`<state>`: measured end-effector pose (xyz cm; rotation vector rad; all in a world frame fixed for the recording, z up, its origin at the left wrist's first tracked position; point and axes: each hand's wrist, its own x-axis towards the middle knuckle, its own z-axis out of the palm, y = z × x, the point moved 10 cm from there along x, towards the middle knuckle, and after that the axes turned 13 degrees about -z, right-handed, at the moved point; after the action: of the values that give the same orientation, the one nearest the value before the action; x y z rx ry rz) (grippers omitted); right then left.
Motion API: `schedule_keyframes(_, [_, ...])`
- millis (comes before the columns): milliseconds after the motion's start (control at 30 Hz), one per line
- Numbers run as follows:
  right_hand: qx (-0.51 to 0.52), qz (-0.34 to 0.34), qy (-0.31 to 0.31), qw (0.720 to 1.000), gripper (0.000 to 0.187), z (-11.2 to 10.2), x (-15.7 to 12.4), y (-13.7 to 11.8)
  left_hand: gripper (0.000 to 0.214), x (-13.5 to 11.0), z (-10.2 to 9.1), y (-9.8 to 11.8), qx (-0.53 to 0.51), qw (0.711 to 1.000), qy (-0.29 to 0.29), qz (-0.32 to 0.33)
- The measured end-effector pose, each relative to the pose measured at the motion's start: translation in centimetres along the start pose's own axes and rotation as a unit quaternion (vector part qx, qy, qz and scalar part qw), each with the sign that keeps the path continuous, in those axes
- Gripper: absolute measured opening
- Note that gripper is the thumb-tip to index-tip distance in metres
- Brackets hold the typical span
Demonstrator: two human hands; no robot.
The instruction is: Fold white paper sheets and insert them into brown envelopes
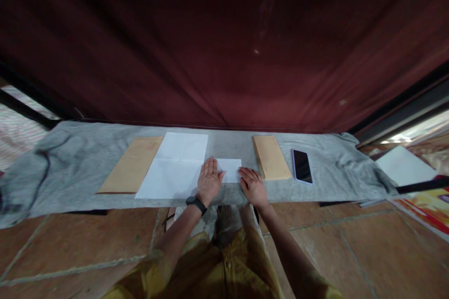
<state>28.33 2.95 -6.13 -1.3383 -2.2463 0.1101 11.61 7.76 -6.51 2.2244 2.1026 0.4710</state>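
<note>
A small folded sheet of white paper (pixel 229 171) lies on the grey cloth in front of me. My left hand (pixel 209 180) rests flat on its left end, fingers stretched out, a dark watch on the wrist. At the paper's right edge, my right hand (pixel 253 187) lies palm down with its fingers extended and their tips touching the edge. Larger white sheets (pixel 171 173) with a crease across them lie just left of my left hand. Beyond my right hand lies a stack of brown envelopes (pixel 271 158).
More brown envelopes (pixel 131 166) lie left of the white sheets. A phone (pixel 302 167) sits right of the envelope stack. Grey cloth (pixel 336 168) covers the narrow table. Dark red fabric (pixel 224 56) hangs behind it, and tiled floor (pixel 115 233) shows below.
</note>
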Motion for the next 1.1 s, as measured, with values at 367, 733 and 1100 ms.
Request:
schedule_keyframes(367, [0.010, -0.034, -0.040, 0.999, 0.043, 2.8, 4.7, -3.1, 0.055, -1.4, 0.0, 2.7, -0.021, 0.996, -0.042, 0.080])
schedule_keyframes(733, [-0.043, 0.020, -0.026, 0.999, 0.045, 3.5, 4.8, -1.3, 0.059, -0.7, 0.7, 1.9, -0.015, 0.999, -0.023, 0.027])
schedule_keyframes(1100, [-0.060, 0.058, -0.028, 0.996, 0.048, 2.5, 3.5, 0.1, 0.060, -0.7, 0.0, 0.9, -0.025, 1.000, 0.004, -0.006])
